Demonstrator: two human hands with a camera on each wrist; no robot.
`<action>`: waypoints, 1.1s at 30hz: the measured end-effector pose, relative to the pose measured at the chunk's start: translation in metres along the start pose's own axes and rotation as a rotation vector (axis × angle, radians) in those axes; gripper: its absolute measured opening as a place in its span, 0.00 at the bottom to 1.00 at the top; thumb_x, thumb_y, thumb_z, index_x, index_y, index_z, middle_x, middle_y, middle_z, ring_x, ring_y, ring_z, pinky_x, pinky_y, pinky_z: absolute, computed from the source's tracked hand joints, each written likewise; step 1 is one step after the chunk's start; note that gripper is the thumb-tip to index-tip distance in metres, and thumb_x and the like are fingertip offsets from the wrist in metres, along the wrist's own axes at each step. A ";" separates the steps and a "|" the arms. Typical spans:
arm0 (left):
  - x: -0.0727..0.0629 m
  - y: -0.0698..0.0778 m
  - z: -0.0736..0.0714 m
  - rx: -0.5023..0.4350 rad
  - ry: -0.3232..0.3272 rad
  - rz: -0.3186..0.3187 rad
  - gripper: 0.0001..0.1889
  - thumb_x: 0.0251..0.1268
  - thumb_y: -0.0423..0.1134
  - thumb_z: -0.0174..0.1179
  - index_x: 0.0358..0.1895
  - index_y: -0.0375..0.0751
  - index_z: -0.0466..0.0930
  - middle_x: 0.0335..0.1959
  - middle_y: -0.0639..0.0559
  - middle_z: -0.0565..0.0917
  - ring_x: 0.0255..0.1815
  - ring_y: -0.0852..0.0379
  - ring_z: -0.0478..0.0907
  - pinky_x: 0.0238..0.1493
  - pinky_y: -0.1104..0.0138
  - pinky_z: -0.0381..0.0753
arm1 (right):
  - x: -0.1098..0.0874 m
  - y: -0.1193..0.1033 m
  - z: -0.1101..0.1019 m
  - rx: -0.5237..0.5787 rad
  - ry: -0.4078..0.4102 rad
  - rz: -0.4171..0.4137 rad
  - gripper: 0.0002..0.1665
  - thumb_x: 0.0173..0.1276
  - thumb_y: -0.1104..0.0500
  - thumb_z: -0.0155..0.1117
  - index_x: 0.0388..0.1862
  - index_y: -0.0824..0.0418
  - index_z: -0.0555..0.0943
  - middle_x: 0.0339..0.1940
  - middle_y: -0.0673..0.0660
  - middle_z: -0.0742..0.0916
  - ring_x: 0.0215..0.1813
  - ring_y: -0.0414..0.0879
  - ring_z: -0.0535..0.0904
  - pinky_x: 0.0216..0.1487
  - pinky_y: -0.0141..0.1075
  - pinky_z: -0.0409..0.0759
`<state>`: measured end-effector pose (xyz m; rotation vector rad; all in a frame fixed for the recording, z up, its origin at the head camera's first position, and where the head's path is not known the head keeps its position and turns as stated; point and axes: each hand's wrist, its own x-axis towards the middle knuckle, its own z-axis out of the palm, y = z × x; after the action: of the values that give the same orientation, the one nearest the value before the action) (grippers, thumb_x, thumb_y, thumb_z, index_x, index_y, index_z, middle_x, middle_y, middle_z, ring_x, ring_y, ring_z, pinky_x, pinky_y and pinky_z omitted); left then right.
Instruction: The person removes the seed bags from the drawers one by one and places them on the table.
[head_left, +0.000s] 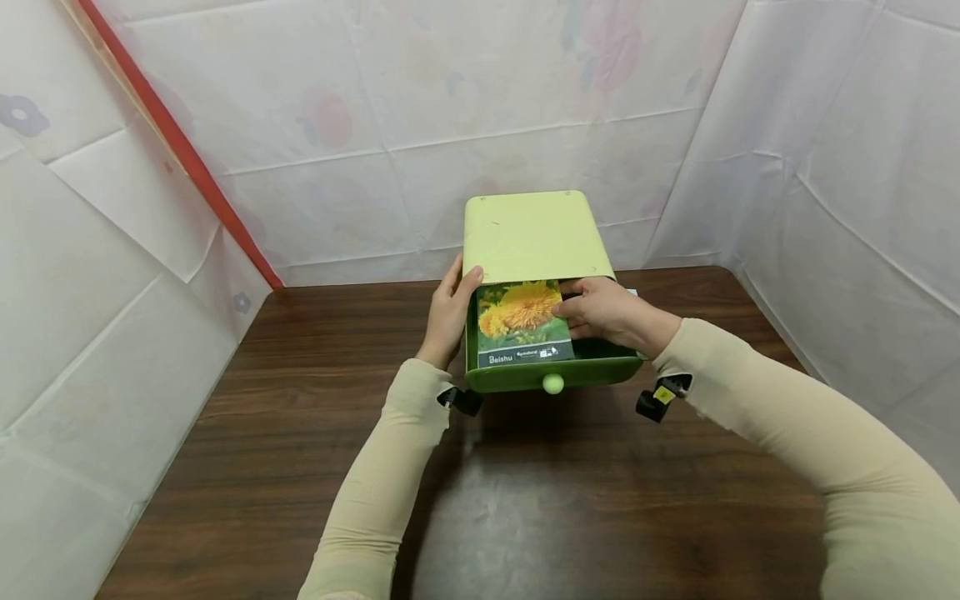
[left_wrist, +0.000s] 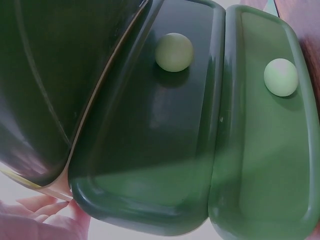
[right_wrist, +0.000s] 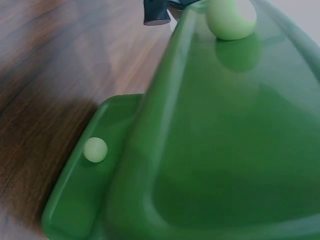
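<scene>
Left hand (head_left: 448, 312) is bracing the green drawer cabinet (head_left: 528, 233) at the tabletop's far edge, fingers flat against its side, while right hand (head_left: 609, 315) is pinching the sunflower card (head_left: 521, 322), lowering it into the pulled-out top drawer (head_left: 555, 371)

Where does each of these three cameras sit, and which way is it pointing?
Head: worn on the head, looking forward and down at the green drawer box on the table; shows both sleeves, the left hand on the box's side, the right hand holding a sunflower packet in the open drawer.
Left wrist: close under that hand, facing the drawer fronts; only fingertips show.
Right wrist: low by the table, facing the drawer fronts; no body part shows.
Shared: all see the pale round knob.
</scene>
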<state>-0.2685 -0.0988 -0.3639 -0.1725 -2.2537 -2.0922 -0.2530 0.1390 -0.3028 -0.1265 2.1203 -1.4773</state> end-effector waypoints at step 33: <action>0.003 0.000 0.002 -0.022 0.005 0.013 0.38 0.69 0.64 0.52 0.78 0.64 0.49 0.80 0.60 0.53 0.79 0.55 0.53 0.76 0.55 0.59 | -0.066 -0.002 -0.035 -0.062 -0.134 -0.089 0.33 0.73 0.60 0.57 0.73 0.72 0.62 0.12 0.44 0.63 0.19 0.39 0.57 0.24 0.32 0.59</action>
<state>-0.2712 -0.0970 -0.3640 -0.1813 -2.2215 -2.1091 -0.2141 0.1927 -0.2675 -0.3371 2.0764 -1.4119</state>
